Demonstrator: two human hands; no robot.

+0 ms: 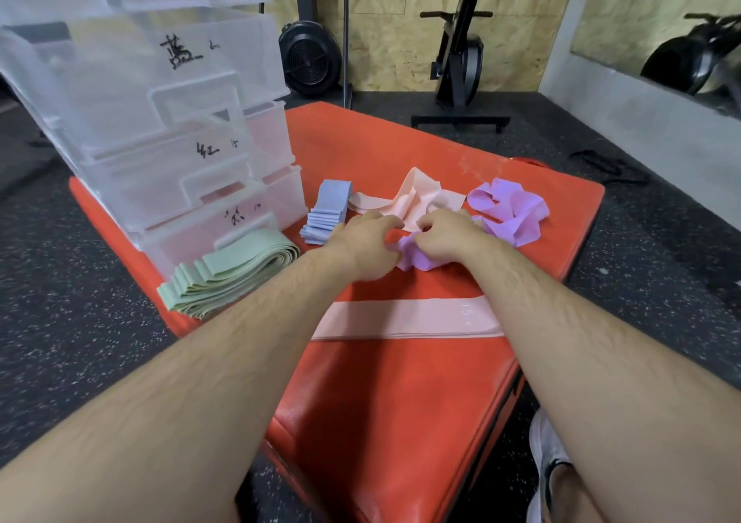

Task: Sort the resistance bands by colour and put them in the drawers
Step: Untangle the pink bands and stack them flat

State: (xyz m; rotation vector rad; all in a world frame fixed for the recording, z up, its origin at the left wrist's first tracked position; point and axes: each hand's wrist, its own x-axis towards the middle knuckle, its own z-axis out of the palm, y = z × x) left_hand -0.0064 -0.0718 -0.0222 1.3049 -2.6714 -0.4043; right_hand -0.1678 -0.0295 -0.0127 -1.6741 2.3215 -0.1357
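Note:
Both hands work on a crumpled purple band (413, 256) in the middle of the orange mat (401, 402). My left hand (363, 246) and my right hand (447, 235) each pinch it with curled fingers. More purple bands (509, 207) lie bunched to the right. Loose pink bands (413, 199) lie tangled just beyond my hands, and a flat pink band (405, 318) lies under my forearms. A stack of blue bands (326, 211) and a stack of green bands (224, 272) sit at the foot of the clear plastic drawer unit (168, 149).
The drawers carry handwritten labels and several stand pulled out. Dark speckled gym floor (80, 322) surrounds the mat. Exercise machines (461, 61) stand by the plywood wall behind. My shoe (547, 454) is at the lower right.

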